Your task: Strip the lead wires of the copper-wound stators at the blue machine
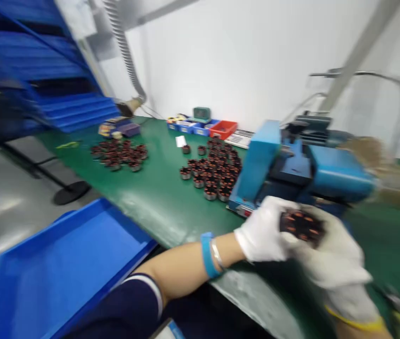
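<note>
Both my hands wear white gloves and meet over the near edge of the green table (157, 197). My left hand (263, 233) and my right hand (334, 256) are closed together around a small round motor stator (301, 227), dark with copper-coloured windings. A blue band and a metal bracelet sit on my left wrist. Just behind my hands stands a blue machine (302, 169).
Two clusters of several similar stators lie on the table, one in the middle (214, 172) and one farther left (120, 154). A blue tray (62, 263) sits at the near left. Small blue and red bins (217, 128) line the back. Stacked blue trays (44, 61) stand at the upper left.
</note>
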`<move>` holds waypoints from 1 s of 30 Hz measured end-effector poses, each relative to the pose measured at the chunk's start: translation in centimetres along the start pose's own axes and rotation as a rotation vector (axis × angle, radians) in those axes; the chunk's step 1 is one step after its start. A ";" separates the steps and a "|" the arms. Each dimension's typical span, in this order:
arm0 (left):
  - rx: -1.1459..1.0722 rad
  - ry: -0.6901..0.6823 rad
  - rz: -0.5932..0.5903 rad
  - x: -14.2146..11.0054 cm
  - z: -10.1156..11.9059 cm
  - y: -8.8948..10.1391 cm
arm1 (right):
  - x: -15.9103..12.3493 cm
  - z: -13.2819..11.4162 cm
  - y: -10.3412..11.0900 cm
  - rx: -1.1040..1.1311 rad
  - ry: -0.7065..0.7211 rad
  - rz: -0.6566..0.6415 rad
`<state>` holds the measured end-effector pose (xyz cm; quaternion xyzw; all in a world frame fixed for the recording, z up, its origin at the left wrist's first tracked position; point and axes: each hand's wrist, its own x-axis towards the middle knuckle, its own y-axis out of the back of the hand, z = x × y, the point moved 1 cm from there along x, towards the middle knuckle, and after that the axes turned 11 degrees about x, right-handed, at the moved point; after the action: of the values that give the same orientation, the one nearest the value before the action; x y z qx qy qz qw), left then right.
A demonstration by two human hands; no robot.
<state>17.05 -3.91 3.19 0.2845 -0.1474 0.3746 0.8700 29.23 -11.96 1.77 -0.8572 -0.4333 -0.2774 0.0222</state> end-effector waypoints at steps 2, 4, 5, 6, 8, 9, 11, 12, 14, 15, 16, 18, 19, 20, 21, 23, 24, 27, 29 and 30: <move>-0.145 0.129 0.068 -0.7 0.0 0.8 | -0.3 -1.6 -0.1 -0.043 0.072 -0.046; -0.240 0.205 0.039 -0.9 -0.1 1.4 | -0.5 -2.7 0.3 -0.077 0.209 0.008; -0.289 0.238 -0.004 -0.8 0.0 1.7 | -0.6 -3.2 0.6 -0.086 0.277 0.012; -0.339 0.271 -0.053 -0.8 0.0 2.0 | -0.6 -3.7 0.8 -0.095 0.340 -0.001; -0.430 0.316 -0.147 -0.7 0.3 2.5 | -0.7 -4.7 0.8 -0.125 0.442 -0.097; -0.472 0.326 -0.178 -0.7 0.4 2.7 | -0.6 -5.0 0.7 -0.155 0.482 -0.154; -0.559 0.331 -0.223 -0.7 0.6 3.0 | -0.4 -5.3 0.5 -0.227 0.525 -0.230; -0.603 0.334 -0.241 -0.7 0.6 3.1 | -0.3 -5.3 0.4 -0.259 0.533 -0.251; -0.690 0.359 -0.283 -0.8 0.6 3.2 | -0.1 -5.0 0.3 -0.312 0.556 -0.268; -0.722 0.376 -0.303 -0.8 0.6 3.2 | -0.1 -4.8 0.4 -0.332 0.579 -0.276; -0.744 0.392 -0.314 -0.8 0.6 3.2 | -0.1 -4.7 0.4 -0.350 0.608 -0.286; -0.744 0.419 -0.309 -0.8 0.5 3.1 | -0.4 -4.6 0.4 -0.395 0.626 -0.278; -0.723 0.433 -0.298 -0.7 0.5 3.0 | -0.5 -4.5 0.3 -0.403 0.589 -0.253; -0.700 0.450 -0.289 -0.6 0.6 2.9 | -0.6 -4.4 0.1 -0.375 0.509 -0.207; -0.682 0.472 -0.284 -0.6 0.6 2.8 | -0.6 -4.3 -0.1 -0.299 0.387 -0.139; -0.670 0.516 -0.309 -0.5 0.8 2.5 | -0.4 -3.9 -0.5 0.005 0.080 0.028; -0.676 0.535 -0.328 -0.5 0.9 2.4 | -0.2 -3.6 -0.6 0.199 -0.062 0.110; -0.698 0.547 -0.306 -0.7 1.0 2.2 | 0.6 -2.9 -0.5 0.615 -0.290 0.304; -0.664 0.516 -0.228 -0.8 0.7 2.2 | 0.9 -3.0 0.1 0.633 -0.262 0.333; -0.603 0.483 -0.186 -0.9 0.5 2.2 | 0.9 -3.1 0.4 0.576 -0.220 0.295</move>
<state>14.80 -3.50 4.06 -0.0681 -0.0156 0.2904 0.9544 28.47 -12.43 4.92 -0.8941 -0.3648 -0.0430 0.2564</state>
